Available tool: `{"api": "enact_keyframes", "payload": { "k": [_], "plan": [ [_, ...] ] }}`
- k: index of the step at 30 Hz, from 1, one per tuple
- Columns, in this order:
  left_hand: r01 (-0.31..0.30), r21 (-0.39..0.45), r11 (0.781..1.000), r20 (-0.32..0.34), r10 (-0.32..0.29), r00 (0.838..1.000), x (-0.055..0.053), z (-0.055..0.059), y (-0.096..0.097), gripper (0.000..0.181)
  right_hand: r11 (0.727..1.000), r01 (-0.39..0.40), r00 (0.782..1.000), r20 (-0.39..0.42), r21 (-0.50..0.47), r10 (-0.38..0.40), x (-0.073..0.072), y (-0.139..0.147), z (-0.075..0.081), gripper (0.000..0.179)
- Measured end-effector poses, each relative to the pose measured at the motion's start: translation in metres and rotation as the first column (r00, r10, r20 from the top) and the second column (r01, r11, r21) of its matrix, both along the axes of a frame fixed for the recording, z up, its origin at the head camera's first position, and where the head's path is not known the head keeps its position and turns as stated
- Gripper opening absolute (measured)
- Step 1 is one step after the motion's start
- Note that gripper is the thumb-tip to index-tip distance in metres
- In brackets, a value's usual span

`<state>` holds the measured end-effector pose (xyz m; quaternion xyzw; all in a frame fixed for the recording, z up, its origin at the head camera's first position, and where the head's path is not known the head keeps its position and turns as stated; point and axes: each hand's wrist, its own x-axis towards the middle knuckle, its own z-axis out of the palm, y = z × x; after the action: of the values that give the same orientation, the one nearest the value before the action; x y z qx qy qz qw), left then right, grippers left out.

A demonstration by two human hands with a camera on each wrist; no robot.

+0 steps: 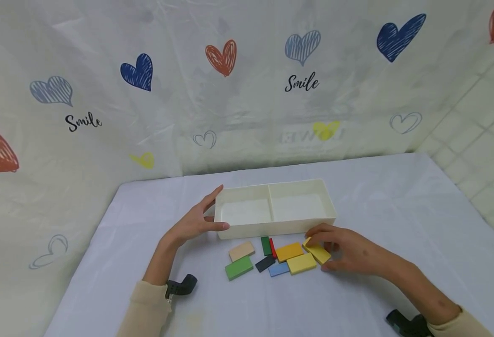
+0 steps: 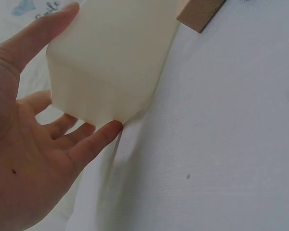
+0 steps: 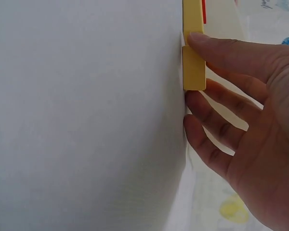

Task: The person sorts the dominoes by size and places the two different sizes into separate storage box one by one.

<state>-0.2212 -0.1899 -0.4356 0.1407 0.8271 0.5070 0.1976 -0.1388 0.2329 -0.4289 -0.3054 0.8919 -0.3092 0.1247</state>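
A white two-compartment box [image 1: 247, 229] stands on the table. My left hand [image 1: 194, 224] holds its left end, with the thumb at the front rim and the index finger reaching to the back corner. In the left wrist view the other fingers [image 2: 89, 147] lie against the end wall. Beside the front right corner of the box, my right hand [image 1: 348, 248] pinches a yellow block [image 1: 319, 254] between thumb and fingers. A second yellow block [image 1: 301, 264] and an orange-yellow block [image 1: 289, 252] lie just left of it. Part of the pinched block is hidden by the fingers.
More flat blocks lie in front of the box: beige [image 1: 242, 251], light green [image 1: 239, 267], dark green [image 1: 265, 245], red [image 1: 272, 248], black [image 1: 265, 263] and blue [image 1: 279, 269]. A white cloth [image 1: 398, 210] covers the table, and a heart-printed sheet [image 1: 247, 103] hangs behind.
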Motion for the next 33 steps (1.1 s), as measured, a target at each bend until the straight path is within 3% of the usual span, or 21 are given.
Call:
{"api": "enact_keyframes", "payload": {
  "k": [10, 16, 20, 33],
  "plan": [
    [-0.014, 0.011, 1.0, 0.017, 0.014, 1.0, 0.0018, 0.0005, -0.0027, 0.109, 1.0, 0.019, 1.0, -0.01, 0.025, -0.019, 0.0004, -0.0025, -0.0001, 0.045],
    [-0.016, 0.02, 1.0, 0.036, 0.016, 0.999, 0.0038, 0.0028, -0.0053, 0.108, 0.999, 0.023, 0.997, -0.067, 0.022, -0.022, 0.0022, -0.0044, 0.0016, 0.047],
    [-0.01, 0.02, 1.0, 0.014, 0.01, 1.0, 0.0021, 0.001, -0.0035, 0.108, 0.999, 0.045, 0.995, -0.091, 0.026, -0.042, 0.0031, -0.0038, 0.0029, 0.047],
    [-0.012, 0.021, 1.0, 0.004, 0.012, 1.0, 0.0007, -0.0005, -0.001, 0.108, 0.994, 0.091, 0.992, -0.086, -0.054, -0.095, 0.0059, -0.0044, 0.0018, 0.048]
  ]
}}
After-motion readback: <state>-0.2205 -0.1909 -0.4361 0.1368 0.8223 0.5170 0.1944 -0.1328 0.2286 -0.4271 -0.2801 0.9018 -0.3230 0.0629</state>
